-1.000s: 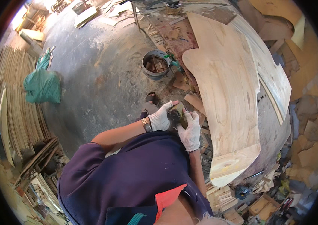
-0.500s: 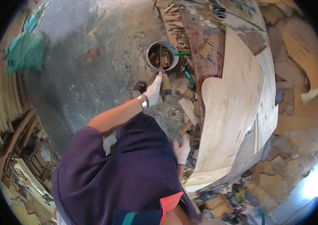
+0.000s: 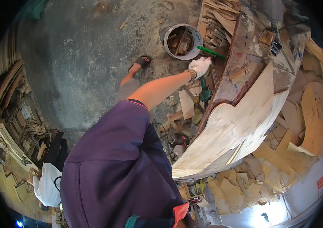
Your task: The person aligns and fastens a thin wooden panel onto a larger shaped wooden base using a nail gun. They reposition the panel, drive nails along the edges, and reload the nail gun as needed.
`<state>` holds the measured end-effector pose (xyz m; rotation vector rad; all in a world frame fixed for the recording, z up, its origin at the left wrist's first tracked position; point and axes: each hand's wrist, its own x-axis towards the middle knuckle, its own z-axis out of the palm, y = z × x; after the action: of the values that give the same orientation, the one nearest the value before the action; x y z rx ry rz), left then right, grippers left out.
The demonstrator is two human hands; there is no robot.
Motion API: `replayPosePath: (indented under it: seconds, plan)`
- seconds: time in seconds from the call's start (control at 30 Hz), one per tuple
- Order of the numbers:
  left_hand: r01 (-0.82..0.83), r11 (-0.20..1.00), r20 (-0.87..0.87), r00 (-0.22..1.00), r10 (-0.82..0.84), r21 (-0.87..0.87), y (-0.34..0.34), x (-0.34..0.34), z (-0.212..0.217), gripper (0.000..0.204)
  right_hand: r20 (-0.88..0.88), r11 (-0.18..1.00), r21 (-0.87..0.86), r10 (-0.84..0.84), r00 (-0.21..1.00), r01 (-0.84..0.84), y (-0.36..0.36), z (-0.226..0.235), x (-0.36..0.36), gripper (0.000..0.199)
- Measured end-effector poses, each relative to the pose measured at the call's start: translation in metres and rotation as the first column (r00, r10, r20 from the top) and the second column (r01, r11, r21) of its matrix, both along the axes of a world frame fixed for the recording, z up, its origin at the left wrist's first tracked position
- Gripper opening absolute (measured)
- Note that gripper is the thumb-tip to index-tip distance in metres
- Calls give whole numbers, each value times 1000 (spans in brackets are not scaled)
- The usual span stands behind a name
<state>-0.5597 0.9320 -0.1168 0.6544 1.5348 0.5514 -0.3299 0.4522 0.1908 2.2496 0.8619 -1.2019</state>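
Note:
My left hand (image 3: 200, 67), in a white glove with a watch at the wrist, reaches to the side of the workbench (image 3: 241, 53). Its fingers are curled, and what they hold, if anything, is hidden. Just beyond it a green bar-like handle (image 3: 211, 52) sticks out. Below the hand hangs a green power tool (image 3: 205, 91). A white bucket (image 3: 165, 40) of wood offcuts stands on the floor close by. Low beside the bench, a pale shape (image 3: 176, 152) next to a black and red item may be my right hand; its fingers do not show.
A large curved plywood sheet (image 3: 226, 129) lies on the bench. Wood scraps (image 3: 186, 102) litter the floor below its edge, and yellowish offcuts (image 3: 233, 190) pile beyond it. Stacked boards (image 3: 5, 87) line the left side. A person in white (image 3: 49, 184) is at lower left.
My left hand has moved from beside the bucket, where a thin stick-like thing showed at its fingers, rightward to the bench side. My right hand no longer shows clearly. The view has turned.

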Motion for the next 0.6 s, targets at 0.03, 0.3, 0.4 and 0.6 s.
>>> replayPosePath:
  seconds: [0.03,0.3,0.4,0.6]
  plan:
    - [-13,999,5,1000,13,-29,6,10,-1,61,7,1000,-16,-7,1000,7,0,6,2,38]
    - [-44,983,32,999,39,180,39,38,21,49,50,989,-86,-116,992,120,-18,30,5,34]
    - [186,925,-184,974,-130,331,42,38,12,38,49,980,-99,-169,984,173,-32,34,-1,32]
    - [614,656,-548,762,-347,439,36,45,-28,36,45,929,-43,-365,930,367,-87,19,-43,30]
